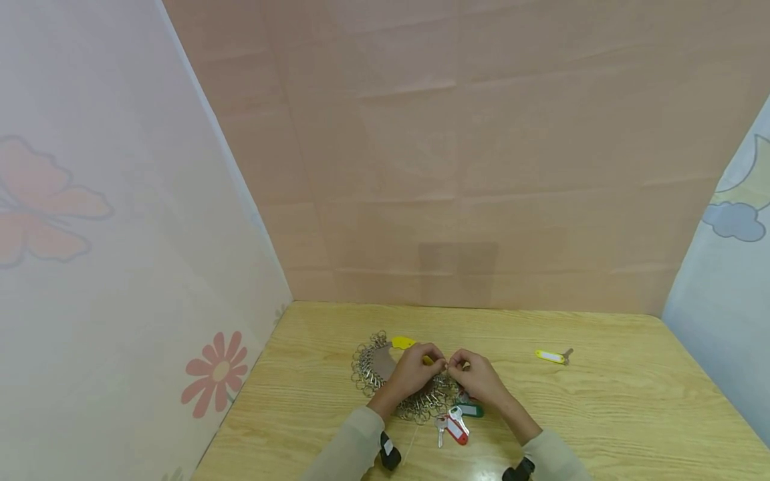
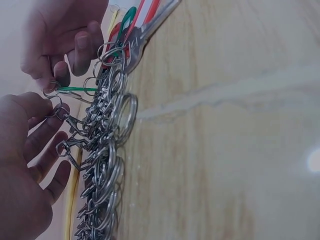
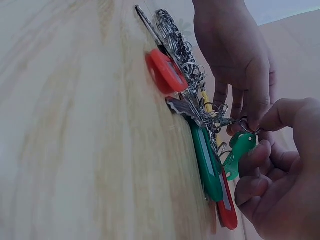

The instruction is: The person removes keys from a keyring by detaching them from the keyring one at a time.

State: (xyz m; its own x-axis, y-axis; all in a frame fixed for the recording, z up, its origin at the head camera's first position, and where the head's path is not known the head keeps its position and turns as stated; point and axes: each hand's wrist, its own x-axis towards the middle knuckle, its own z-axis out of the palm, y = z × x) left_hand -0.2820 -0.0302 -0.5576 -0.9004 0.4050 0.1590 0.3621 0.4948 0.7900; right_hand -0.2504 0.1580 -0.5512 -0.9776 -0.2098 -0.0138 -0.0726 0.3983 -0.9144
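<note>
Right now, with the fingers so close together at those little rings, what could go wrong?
The thin ring might slip from the left hand. The crowded rings beside it could snag one another. The green tag by the right hand might catch on them too.

Silvery metal rings [image 2: 106, 160]; green plastic tag [image 3: 242, 146]; oblong red plastic tag [image 3: 166, 71], yel. plastic tag [image 1: 550, 357], w/ wht labels [image 1: 455, 428]; lt-yel. wood-grain tabletop [image 1: 625, 407].

Enclosed booth [image 1: 722, 307], wood-grain table [image 1: 631, 394], creased backdrop [image 1: 385, 167], flower-printed panel [image 1: 120, 300]
</note>
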